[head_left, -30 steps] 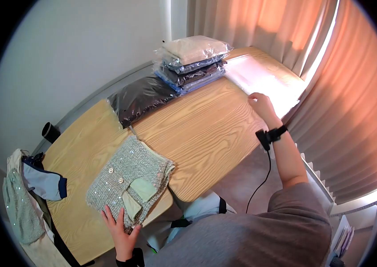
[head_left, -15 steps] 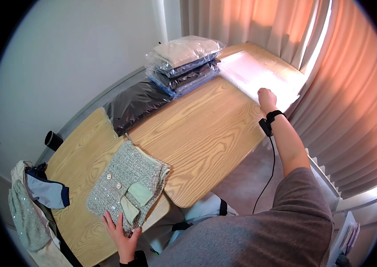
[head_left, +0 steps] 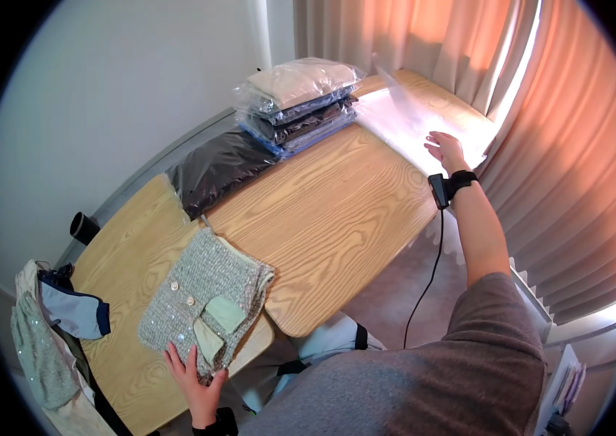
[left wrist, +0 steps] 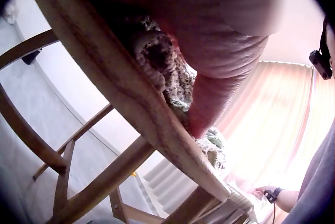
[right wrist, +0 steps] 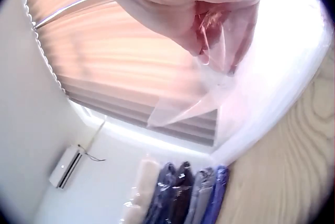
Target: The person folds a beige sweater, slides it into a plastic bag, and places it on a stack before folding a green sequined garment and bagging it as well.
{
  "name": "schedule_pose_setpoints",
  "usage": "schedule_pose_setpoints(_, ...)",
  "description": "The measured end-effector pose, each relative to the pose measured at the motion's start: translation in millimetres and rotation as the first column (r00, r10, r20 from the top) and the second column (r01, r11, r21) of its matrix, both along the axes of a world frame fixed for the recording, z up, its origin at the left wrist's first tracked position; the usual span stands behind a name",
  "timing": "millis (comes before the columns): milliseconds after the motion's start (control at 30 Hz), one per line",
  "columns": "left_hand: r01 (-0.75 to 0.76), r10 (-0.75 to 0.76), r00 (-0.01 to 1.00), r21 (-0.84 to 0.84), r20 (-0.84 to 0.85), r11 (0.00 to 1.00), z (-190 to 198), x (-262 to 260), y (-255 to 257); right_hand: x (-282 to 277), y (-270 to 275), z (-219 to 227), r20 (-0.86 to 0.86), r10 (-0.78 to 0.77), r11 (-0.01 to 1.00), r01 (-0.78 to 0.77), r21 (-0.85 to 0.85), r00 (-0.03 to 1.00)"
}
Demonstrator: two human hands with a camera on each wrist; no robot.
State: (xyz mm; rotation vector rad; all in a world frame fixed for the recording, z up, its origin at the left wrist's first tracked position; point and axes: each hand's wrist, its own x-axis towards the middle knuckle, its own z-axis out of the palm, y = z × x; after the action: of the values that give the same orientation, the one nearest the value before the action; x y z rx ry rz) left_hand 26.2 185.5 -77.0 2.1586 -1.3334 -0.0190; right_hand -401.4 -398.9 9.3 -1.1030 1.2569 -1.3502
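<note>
My left hand [head_left: 200, 389] rests with spread fingers on the lower edge of a folded grey-green tweed garment [head_left: 177, 312] with pearly buttons and pale green flaps. At the table's far right, my right hand [head_left: 447, 150] is over a pile of clear plastic bags [head_left: 402, 123]. In the right wrist view, the fingers of the right hand [right wrist: 225, 30] pinch a thin clear plastic sheet [right wrist: 193, 103], one corner of which hangs free. The left wrist view shows the left hand [left wrist: 209, 51] over the tweed cloth [left wrist: 180, 80] at the table edge.
Bagged folded clothes [head_left: 300, 102] are stacked at the back, beside a dark bagged garment [head_left: 224, 171]. A black cup [head_left: 84, 228] stands at the left edge. Loose clothes [head_left: 46, 349] lie at the far left. Curtains [head_left: 577, 145] hang at the right.
The right hand has moved a little over the bag pile, from a closed fist to pinching plastic, and a clear sheet has lifted off the pile. The left hand stays on the garment.
</note>
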Motion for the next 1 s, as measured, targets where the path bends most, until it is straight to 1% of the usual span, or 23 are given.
schedule_pose_setpoints(33,0.001,-0.001,1.0,0.004,0.002,1.0,0.1,0.2,0.1,1.3,3.5,7.4,-0.006,0.047,0.999,-0.048,-0.018,0.999)
schedule_pose_setpoints(67,-0.001,0.001,1.0,0.003,-0.001,1.0,0.1,0.3,0.6,7.8,13.9,17.1,-0.009,0.049,0.999,-0.049,-0.02,0.999)
schedule_pose_setpoints(133,-0.012,0.012,1.0,0.006,-0.002,1.0,-0.1,-0.1,0.5,29.4,42.7,37.2,-0.016,0.143,0.969,-0.144,-0.203,0.99)
schedule_pose_setpoints(200,-0.011,0.011,1.0,0.012,0.006,1.0,-0.1,0.4,0.5,56.7,77.6,57.3,-0.227,0.196,0.895,-0.269,-0.355,0.954)
schedule_pose_setpoints(267,-0.023,0.023,1.0,0.022,0.015,0.999,-0.3,2.6,0.7,88.4,120.7,72.6,-0.291,0.321,0.814,-0.419,-0.401,0.901)
schedule_pose_setpoints(300,-0.002,0.002,1.0,0.017,0.02,1.0,-1.2,4.2,0.6,104.5,144.3,79.8,-0.293,0.341,0.808,-0.437,-0.395,0.893)
schedule_pose_setpoints(333,0.01,-0.011,1.0,0.018,0.022,1.0,-1.6,4.9,2.1,121.6,168.4,85.2,-0.272,0.482,0.729,-0.554,-0.403,0.833)
schedule_pose_setpoints(367,0.011,-0.012,1.0,0.027,0.024,1.0,0.2,4.6,1.9,138.2,192.0,89.0,-0.249,0.619,0.63,-0.66,-0.41,0.745)
schedule_pose_setpoints(400,0.028,-0.029,1.0,0.043,0.007,0.999,4.2,5.8,2.7,154.7,215.1,92.1,-0.242,0.656,0.609,-0.691,-0.39,0.715)
schedule_pose_setpoints(467,0.063,-0.061,0.998,0.052,-0.031,0.997,8.8,10.3,6.1,184.5,256.9,93.7,-0.282,0.779,0.443,-0.81,-0.384,0.56)
schedule_pose_setpoints(500,0.089,-0.086,0.995,0.048,-0.057,0.995,10.4,14.4,8.9,198.2,269.1,90.8,-0.33,0.805,0.371,-0.852,-0.368,0.493)
schedule_pose_setpoints(533,0.067,-0.066,0.994,0.019,-0.085,0.998,16.4,14.5,9.5,214.6,281.0,86.5,-0.317,0.837,0.332,-0.874,-0.355,0.447)
schedule_pose_setpoints(567,0.055,-0.058,0.993,-0.034,-0.104,0.998,27.8,13.2,9.8,232.4,293.2,82.7,-0.362,0.841,0.26,-0.887,-0.381,0.402)
schedule_pose_setpoints(600,0.009,-0.011,0.994,-0.024,-0.109,1.0,36.8,12.6,10.8,249.7,305.2,79.6,-0.409,0.837,0.189,-0.893,-0.408,0.364)
schedule_pose_setpoints(667,-0.007,-0.043,0.986,-0.293,-0.163,0.956,51.8,11.0,12.5,283.2,329.4,69.9,-0.435,0.854,0.116,-0.919,-0.376,0.286)
schedule_pose_setpoints(700,-0.041,-0.007,0.986,-0.29,-0.164,0.956,60.2,8.9,13.6,300.2,341.7,60.5,-0.446,0.869,0.067,-0.943,-0.325,0.215)
schedule_pose_setpoints(767,0.015,-0.165,0.955,-0.517,-0.245,0.856,74.6,6.5,14.2,331.1,366.9,39.6,-0.478,0.872,-0.03,-0.964,-0.266,0.105)
schedule_pose_setpoints(800,-0.002,-0.142,0.961,-0.517,-0.239,0.856,76.3,6.8,14.4,344.4,380.5,27.5,-0.502,0.862,-0.074,-0.964,-0.256,0.067)
schedule_pose_setpoints(867,0.048,-0.215,0.951,-0.584,-0.221,0.81,76.9,9.7,14.2,366.2,401.8,0.7,-0.489,0.872,-0.188,-0.946,-0.263,-0.038)
schedule_pose_setpoints(900,0.031,-0.161,0.964,-0.51,-0.214,0.86,78.5,11.8,17.0,373.6,409.0,-11.7,-0.49,0.87,-0.203,-0.942,-0.268,-0.048)
schedule_pose_setpoints(933,0.023,-0.149,0.967,-0.51,-0.207,0.86,79.8,12.1,17.4,380.0,415.3,-23.1,-0.528,0.845,-0.244,-0.942,-0.228,-0.091)
schedule_pose_setpoints(967,-0.022,-0.068,0.98,-0.439,-0.188,0.898,80.8,11.5,15.7,382.8,421.9,-23.5,-0.563,0.816,-0.281,-0.941,-0.187,-0.132)
schedule_pose_setpoints(1000,-0.07,0.009,0.986,-0.366,-0.166,0.928,80.1,12.5,15.2,382.4,425.7,-24.3,-0.563,0.815,-0.287,-0.939,-0.191,-0.135)
